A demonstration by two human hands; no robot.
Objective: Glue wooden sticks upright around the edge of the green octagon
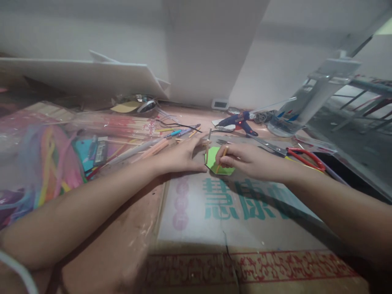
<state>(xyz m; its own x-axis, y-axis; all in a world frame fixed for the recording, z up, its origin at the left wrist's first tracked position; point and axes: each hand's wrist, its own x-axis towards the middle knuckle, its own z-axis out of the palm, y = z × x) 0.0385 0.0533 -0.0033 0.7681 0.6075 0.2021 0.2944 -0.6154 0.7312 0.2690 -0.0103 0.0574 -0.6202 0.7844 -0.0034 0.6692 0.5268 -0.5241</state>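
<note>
- At the middle of the worktop, a piece of green paper lies at the far edge of a pale printed sheet, between the two hands.
- On the right side of the paper, the right hand is closed around a slim yellow-orange stick, held at a slant with its lower end down at the green surface.
- On the left side, the left hand is spread wide, thumb and fingers well parted, the thumb tip at the paper's near left edge.
- Between that thumb and those fingers, a thin brown stick stands nearly upright at the paper's left edge; whether the fingers touch it, I cannot tell.
- Beyond the right hand lies a dark blue glue gun with a small red light, near a small white device by the wall.
- To the right are scissors with red handles and, farther back, a tall clear container.
- To the left, a bundle of pastel fuzzy strips lies near a clear packet of sticks; pencils and pens lie loosely beside the left hand.
</note>
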